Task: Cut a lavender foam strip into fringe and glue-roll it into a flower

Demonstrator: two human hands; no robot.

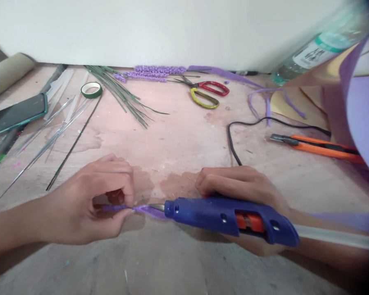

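Observation:
Between thumb and forefinger, my left hand point(101, 200) pinches a thin purple strip point(156, 212), low over the table. Part of the strip shows inside the curl of my fingers, and the rest runs right, beneath the nozzle. My right hand point(242, 184) is wrapped round a blue glue gun point(203, 213) lying on its side, a pale glue stick point(335, 236) jutting from its rear. The metal tip of the gun is at the strip, close to my left fingertips. Whether glue is coming out I cannot tell. The gun's body hides much of my right fingers.
Scissors point(205, 93), green wires point(119, 92) and purple flower stems point(153, 73) lie at the back. Green tape point(91, 90), metal wires point(55, 131) and a phone point(18, 112) are left. Right are a box cutter point(320, 146), a black cord point(230, 139) and a bottle point(320, 51).

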